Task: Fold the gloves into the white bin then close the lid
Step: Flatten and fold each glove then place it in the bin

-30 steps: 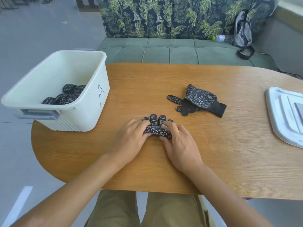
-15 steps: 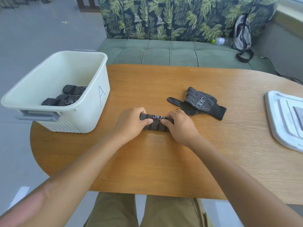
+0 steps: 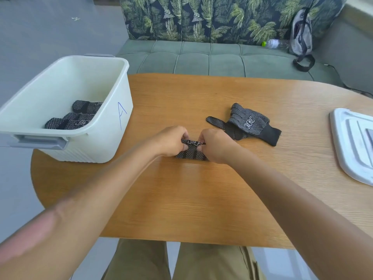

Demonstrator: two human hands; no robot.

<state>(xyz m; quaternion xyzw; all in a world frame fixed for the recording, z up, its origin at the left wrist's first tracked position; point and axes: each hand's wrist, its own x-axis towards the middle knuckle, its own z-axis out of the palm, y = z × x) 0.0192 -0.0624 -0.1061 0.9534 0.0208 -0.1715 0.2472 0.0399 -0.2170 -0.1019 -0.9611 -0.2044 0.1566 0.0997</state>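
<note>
Black dotted fabric is being doubled over at the middle of the wooden counter [image 3: 201, 199]: the left hand [image 3: 171, 141] and the right hand [image 3: 217, 145] are both closed on the glove being folded [image 3: 191, 153], pinching its upper edge and drawing it over the part lying flat below. A second ago the same glove was lying spread with its fingers pointing away, the palms pressing on it; half a second ago it was already a narrow roll between the hands. Now the bundle is looking shorter and thicker, so the fold is probably nearing its finish and the carry to the white bin [image 3: 113, 136] is likely coming next. That bin is sitting at the counter's left end, open, with folded gloves [image 3: 76, 119] already lying inside. One loose glove [image 3: 247, 123] is waiting just beyond the right hand, unfolded and untouched. The lid [image 3: 355, 146] is resting at the far right edge, well apart from the bin, so closing is some way off.
</note>
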